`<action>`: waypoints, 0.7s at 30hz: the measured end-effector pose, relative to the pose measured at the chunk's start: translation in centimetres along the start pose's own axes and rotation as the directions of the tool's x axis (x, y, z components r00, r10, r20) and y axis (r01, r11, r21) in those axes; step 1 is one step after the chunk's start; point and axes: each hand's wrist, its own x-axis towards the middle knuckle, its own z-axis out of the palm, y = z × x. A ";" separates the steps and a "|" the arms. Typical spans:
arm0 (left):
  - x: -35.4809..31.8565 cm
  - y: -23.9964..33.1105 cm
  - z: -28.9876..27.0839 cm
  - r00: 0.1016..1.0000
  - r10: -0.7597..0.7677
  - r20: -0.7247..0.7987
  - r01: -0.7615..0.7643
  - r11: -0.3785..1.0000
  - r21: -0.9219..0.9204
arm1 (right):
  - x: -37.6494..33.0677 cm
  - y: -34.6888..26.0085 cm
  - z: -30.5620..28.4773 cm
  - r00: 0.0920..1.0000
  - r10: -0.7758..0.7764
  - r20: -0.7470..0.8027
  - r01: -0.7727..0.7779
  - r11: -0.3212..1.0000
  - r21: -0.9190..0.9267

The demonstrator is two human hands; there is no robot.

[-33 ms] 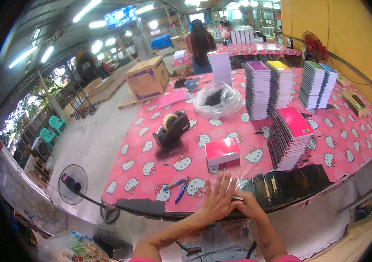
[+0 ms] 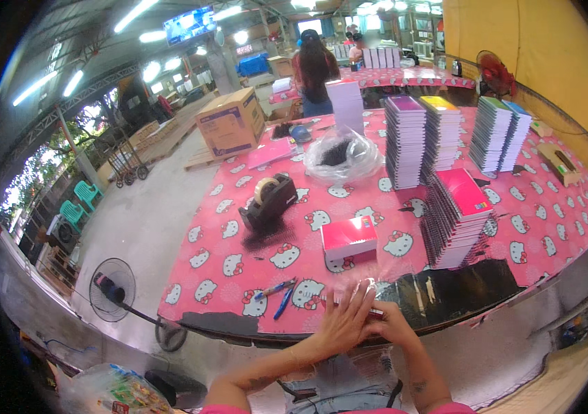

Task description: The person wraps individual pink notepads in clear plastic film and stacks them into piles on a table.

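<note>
At the table's near edge, my left hand point(image 2: 344, 321) lies palm down with its fingers stretched out. It partly covers my right hand point(image 2: 389, 324), whose fingers are curled round a thin thing with a white and dark edge point(image 2: 376, 312); the rest of it is hidden. Just beyond the hands sits a low stack of pink-covered notebooks point(image 2: 349, 238). A taller stack of pink spiral notebooks point(image 2: 456, 221) rises to the right. Left of my hands lie a blue pen-like tool point(image 2: 284, 302) and another slim blue tool with a dark tip point(image 2: 276, 288).
Farther left stands a black tape dispenser point(image 2: 270, 203). An open plastic bag point(image 2: 344, 164) holds black pieces. Spiral notebook stacks with purple point(image 2: 405, 145), yellow point(image 2: 441, 134) and green point(image 2: 490, 138) covers stand behind. A floor fan point(image 2: 112, 290) is beside the table; a person point(image 2: 316, 76) stands beyond.
The view has shifted very slightly. My hands stay together at the table edge, and the thin edge in my right hand shows a little darker.
</note>
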 end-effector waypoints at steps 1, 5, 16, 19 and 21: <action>-1.3 0.3 1.4 0.999 0.052 -0.014 -0.053 0.997 -0.059 | -0.2 0.6 0.1 1.000 0.009 -0.026 -0.008 1.000 0.029; -0.5 0.8 -0.4 0.990 0.018 -0.140 -0.027 0.998 -0.061 | -0.2 0.8 0.2 0.997 0.067 -0.029 -0.061 0.982 0.178; 3.5 -1.4 -4.3 0.985 0.087 -0.149 -0.125 0.957 -0.263 | -2.2 -2.3 0.9 0.909 -0.074 -0.410 0.033 0.994 -0.105; 3.5 -2.0 -3.9 0.990 0.101 -0.098 -0.123 0.961 -0.250 | -2.1 -3.3 0.0 0.923 -0.001 -0.384 -0.065 0.985 -0.160; 3.5 -2.2 -3.5 0.989 0.084 -0.119 -0.112 0.962 -0.250 | -1.5 -3.8 0.3 0.914 0.033 -0.404 -0.063 0.996 -0.063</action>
